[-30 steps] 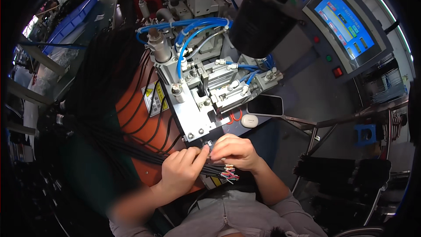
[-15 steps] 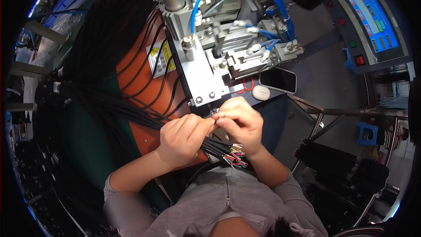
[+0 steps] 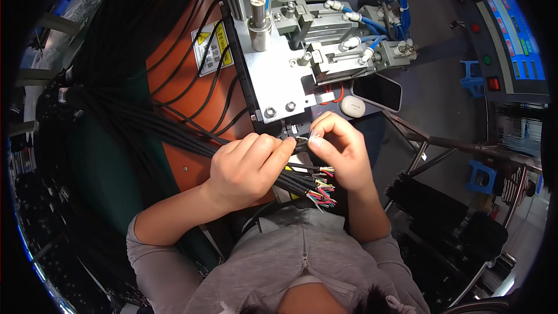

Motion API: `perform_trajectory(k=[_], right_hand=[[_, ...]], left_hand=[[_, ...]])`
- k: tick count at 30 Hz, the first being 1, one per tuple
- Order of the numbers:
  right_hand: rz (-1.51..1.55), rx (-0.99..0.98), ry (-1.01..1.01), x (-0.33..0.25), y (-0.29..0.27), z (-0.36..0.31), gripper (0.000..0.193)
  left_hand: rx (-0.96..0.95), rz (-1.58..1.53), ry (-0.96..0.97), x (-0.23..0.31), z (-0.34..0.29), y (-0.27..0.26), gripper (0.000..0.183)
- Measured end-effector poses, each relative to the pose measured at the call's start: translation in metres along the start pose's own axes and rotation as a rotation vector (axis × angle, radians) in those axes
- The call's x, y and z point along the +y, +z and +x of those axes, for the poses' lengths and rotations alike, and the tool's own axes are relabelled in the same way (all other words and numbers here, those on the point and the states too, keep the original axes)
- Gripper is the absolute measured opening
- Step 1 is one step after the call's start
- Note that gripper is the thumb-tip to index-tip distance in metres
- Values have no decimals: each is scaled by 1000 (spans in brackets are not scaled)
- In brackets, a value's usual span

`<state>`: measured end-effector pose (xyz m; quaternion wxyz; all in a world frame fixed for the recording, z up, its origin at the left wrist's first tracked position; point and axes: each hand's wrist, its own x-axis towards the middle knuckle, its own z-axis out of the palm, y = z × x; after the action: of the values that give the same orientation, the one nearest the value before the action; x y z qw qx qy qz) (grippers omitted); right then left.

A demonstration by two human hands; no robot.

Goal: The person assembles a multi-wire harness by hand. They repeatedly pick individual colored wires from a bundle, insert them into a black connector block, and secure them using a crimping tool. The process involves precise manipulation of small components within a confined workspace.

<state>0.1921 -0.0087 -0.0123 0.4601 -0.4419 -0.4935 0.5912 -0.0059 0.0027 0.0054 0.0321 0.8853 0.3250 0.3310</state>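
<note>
Thumb and fingers of my left hand (image 3: pixel 244 166) are closed on the end of a black cable, most of which the hand hides. Thin light-coloured wires (image 3: pixel 301 138) stick out of that end. My right hand (image 3: pixel 346 148) pinches at their tips, just right of the left fingertips. Below the hands lies a bundle of black cables (image 3: pixel 186 138), running in from the left. Its stripped ends (image 3: pixel 323 189) fan out in red, yellow, white and green wires. The metal machine (image 3: pixel 279 72) stands just beyond my fingertips.
Blue air hoses (image 3: pixel 401 6) loop over the machine. Right of it lie a phone (image 3: pixel 376 92), a white rounded case (image 3: pixel 352 106) and red handles (image 3: pixel 331 94). A control screen (image 3: pixel 517 40) is at the far right. Single black cables cross the orange board (image 3: pixel 174 81) on the left.
My right hand has drawn slightly away from the left, and the fingers have opened up some, so the thin wires show between the hands. The whole view has shifted a little.
</note>
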Motion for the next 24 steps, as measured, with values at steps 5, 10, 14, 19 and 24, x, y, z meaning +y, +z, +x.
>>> perform_trajectory(k=[5, 10, 14, 19, 24], right_hand=[[-364, 77, -237, 10, -7, 5, 4], [-704, 172, -367, 15, 10, 16, 5], [-718, 144, -358, 16, 8, 10, 7], [-607, 240, -407, 30, 11, 16, 6], [-102, 191, 95, 43, 6, 12, 6]], left_hand=[[-80, 95, 13, 5, -5, 5, 31], [-190, 200, -94, 11, -1, 7, 31], [-223, 243, -118, 15, -1, 6, 33], [-219, 241, -109, 14, 0, 7, 33], [-160, 216, -50, 6, -1, 12, 28]])
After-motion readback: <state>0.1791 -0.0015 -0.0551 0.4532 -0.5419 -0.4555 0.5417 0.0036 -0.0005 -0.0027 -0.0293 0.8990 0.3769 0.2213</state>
